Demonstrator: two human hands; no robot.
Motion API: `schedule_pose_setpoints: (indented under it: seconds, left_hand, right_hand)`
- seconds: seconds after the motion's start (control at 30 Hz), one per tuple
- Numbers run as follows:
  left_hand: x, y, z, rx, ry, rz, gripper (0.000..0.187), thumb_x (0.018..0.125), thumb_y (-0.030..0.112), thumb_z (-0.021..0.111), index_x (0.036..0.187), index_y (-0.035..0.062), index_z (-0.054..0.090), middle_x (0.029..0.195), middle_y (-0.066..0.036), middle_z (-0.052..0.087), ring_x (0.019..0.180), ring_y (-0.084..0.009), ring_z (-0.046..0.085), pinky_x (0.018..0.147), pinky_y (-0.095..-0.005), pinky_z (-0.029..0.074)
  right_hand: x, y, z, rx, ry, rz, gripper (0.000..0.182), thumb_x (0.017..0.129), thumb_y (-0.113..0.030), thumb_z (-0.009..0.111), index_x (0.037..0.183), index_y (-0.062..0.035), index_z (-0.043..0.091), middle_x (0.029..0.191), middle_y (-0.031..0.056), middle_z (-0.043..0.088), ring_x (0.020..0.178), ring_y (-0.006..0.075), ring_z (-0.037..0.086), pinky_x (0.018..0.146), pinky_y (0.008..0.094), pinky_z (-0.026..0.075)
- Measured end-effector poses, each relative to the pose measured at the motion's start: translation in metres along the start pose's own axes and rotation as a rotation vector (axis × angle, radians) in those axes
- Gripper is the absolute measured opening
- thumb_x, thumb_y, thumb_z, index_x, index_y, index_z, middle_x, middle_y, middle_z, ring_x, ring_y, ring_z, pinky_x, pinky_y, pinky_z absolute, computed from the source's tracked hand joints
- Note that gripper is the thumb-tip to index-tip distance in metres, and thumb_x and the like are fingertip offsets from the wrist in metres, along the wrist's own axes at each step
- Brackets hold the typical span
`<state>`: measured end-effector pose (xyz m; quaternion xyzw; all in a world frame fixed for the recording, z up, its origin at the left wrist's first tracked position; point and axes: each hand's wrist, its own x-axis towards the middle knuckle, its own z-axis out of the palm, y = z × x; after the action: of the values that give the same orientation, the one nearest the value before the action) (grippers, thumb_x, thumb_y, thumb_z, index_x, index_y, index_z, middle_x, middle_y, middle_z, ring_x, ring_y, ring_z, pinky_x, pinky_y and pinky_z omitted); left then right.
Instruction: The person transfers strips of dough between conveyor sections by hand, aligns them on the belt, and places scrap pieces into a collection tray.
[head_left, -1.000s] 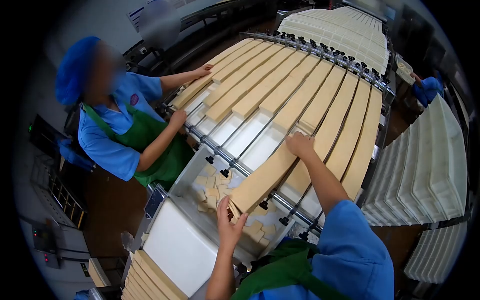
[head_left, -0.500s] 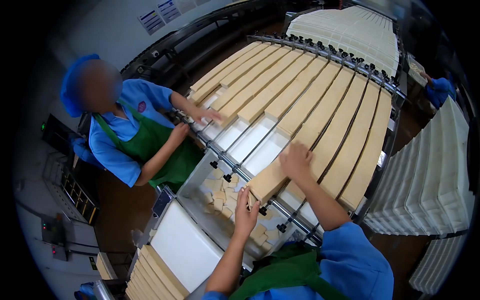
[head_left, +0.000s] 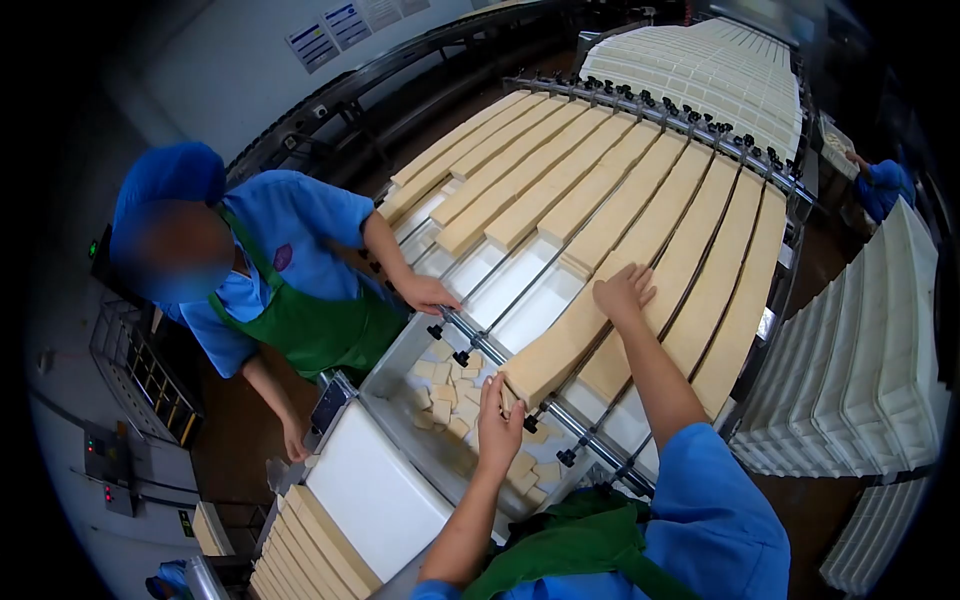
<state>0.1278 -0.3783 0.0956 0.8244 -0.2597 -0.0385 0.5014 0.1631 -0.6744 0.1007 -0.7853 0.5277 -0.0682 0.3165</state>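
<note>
Long rows of pale yellow stacked wafer-like pieces (head_left: pixel 590 215) lie in lanes on a white surface split by thin rods. My left hand (head_left: pixel 499 430) is at the near end of one row (head_left: pixel 550 350), its fingers upright around a small piece at the end face. Farther up the same row, my right hand (head_left: pixel 624 291) rests on top with its fingers spread. A metal bar (head_left: pixel 470 335) with black knobs crosses below the lanes.
A co-worker in a green apron (head_left: pixel 310 325) leans in at the left, one hand on the bar. A bin (head_left: pixel 385 385) holds loose pieces. More rows (head_left: pixel 310 545) lie at the lower left. White stacked trays (head_left: pixel 850 370) stand at the right.
The co-worker has bent down, with one hand moved to the bar and the other lowered beside the white surface. My right hand has moved slightly up and right along the row.
</note>
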Motion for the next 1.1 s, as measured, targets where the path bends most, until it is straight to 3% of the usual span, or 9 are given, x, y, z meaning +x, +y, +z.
schedule_pose_setpoints:
  seconds: [0.17, 0.23, 0.27, 0.33, 0.43, 0.67, 0.87, 0.97, 1.1]
  left_hand:
    - [0.001, -0.001, 0.001, 0.021, -0.022, -0.027, 0.051, 0.086, 0.011, 0.06, 0.134, 0.0023, 0.043, 0.138, -0.03, 0.038, 0.125, -0.0383, 0.044, 0.09, -0.0357, 0.047]
    - [0.004, -0.004, 0.001, 0.163, -0.009, 0.091, 0.052, 0.086, 0.011, 0.06, 0.134, 0.0027, 0.043, 0.138, -0.029, 0.038, 0.125, -0.0389, 0.044, 0.09, -0.0358, 0.047]
    - [0.003, -0.005, 0.002, 0.164, -0.018, 0.092, 0.052, 0.086, 0.011, 0.06, 0.134, 0.0027, 0.043, 0.138, -0.029, 0.038, 0.125, -0.0389, 0.044, 0.09, -0.0358, 0.047]
    - [0.006, 0.01, 0.001, 0.056, -0.043, -0.067, 0.053, 0.086, 0.011, 0.061, 0.134, 0.0014, 0.043, 0.136, -0.024, 0.045, 0.132, -0.0358, 0.037, 0.105, -0.0378, 0.033]
    - [0.008, 0.006, 0.001, 0.115, -0.048, -0.006, 0.053, 0.085, 0.011, 0.062, 0.134, 0.0013, 0.043, 0.135, -0.024, 0.045, 0.132, -0.0363, 0.037, 0.106, -0.0386, 0.033]
    - [0.011, 0.007, 0.0, 0.111, -0.082, 0.006, 0.052, 0.085, 0.012, 0.061, 0.133, 0.0012, 0.043, 0.135, -0.025, 0.044, 0.132, -0.0363, 0.037, 0.104, -0.0382, 0.034]
    - [0.013, 0.011, -0.003, 0.13, -0.109, 0.045, 0.052, 0.085, 0.011, 0.061, 0.133, 0.0005, 0.043, 0.135, -0.025, 0.044, 0.128, -0.0378, 0.041, 0.104, -0.0377, 0.034]
    - [0.013, 0.011, -0.003, 0.22, -0.129, 0.066, 0.051, 0.086, 0.009, 0.059, 0.133, 0.0006, 0.043, 0.135, -0.025, 0.043, 0.126, -0.0384, 0.042, 0.104, -0.0378, 0.035]
    - [0.018, 0.005, 0.004, 0.18, -0.145, 0.1, 0.052, 0.085, 0.009, 0.06, 0.133, 0.0011, 0.042, 0.135, -0.029, 0.04, 0.125, -0.0396, 0.044, 0.101, -0.0377, 0.038]
  right_hand:
    - [0.009, 0.001, -0.002, -0.181, 0.026, -0.242, 0.071, 0.09, -0.039, 0.038, 0.145, 0.0044, 0.02, 0.155, 0.015, 0.011, 0.144, 0.034, 0.001, 0.114, 0.0501, -0.003]
    - [0.02, 0.002, 0.0, -0.305, 0.062, -0.384, 0.067, 0.094, -0.041, 0.034, 0.144, 0.0021, 0.025, 0.155, 0.0114, 0.016, 0.144, 0.0336, 0.004, 0.115, 0.0491, -0.001]
    - [0.023, 0.003, 0.002, -0.305, 0.062, -0.375, 0.067, 0.094, -0.041, 0.034, 0.144, 0.0021, 0.025, 0.155, 0.0114, 0.016, 0.144, 0.0336, 0.004, 0.115, 0.0491, -0.001]
    - [0.027, 0.001, 0.007, -0.501, 0.09, -0.386, 0.066, 0.094, -0.04, 0.033, 0.145, 0.0017, 0.025, 0.154, 0.0123, 0.019, 0.143, 0.0329, 0.007, 0.115, 0.0475, 0.0]
    - [0.033, -0.005, 0.012, -0.793, 0.076, -0.307, 0.065, 0.093, -0.039, 0.034, 0.142, 0.0028, 0.029, 0.153, 0.0148, 0.022, 0.143, 0.0333, 0.012, 0.115, 0.0498, 0.0]
    - [0.033, -0.005, 0.008, -0.647, 0.099, -0.346, 0.063, 0.095, -0.038, 0.028, 0.144, 0.0005, 0.029, 0.152, 0.0125, 0.025, 0.142, 0.0321, 0.014, 0.115, 0.0462, -0.001]
    - [0.036, -0.015, 0.001, -0.965, 0.102, -0.41, 0.065, 0.091, -0.039, 0.036, 0.138, 0.005, 0.038, 0.148, 0.0184, 0.031, 0.14, 0.0331, 0.02, 0.116, 0.047, 0.001]
    - [0.038, -0.014, 0.003, -0.905, 0.048, -0.409, 0.065, 0.09, -0.039, 0.037, 0.138, 0.0055, 0.037, 0.148, 0.0194, 0.032, 0.14, 0.0334, 0.022, 0.115, 0.048, 0.002]
    - [0.014, -0.002, 0.029, -0.501, 0.27, -0.491, 0.062, 0.089, -0.036, 0.042, 0.139, 0.0015, 0.036, 0.145, 0.019, 0.035, 0.136, 0.0342, 0.029, 0.11, 0.0571, 0.015]
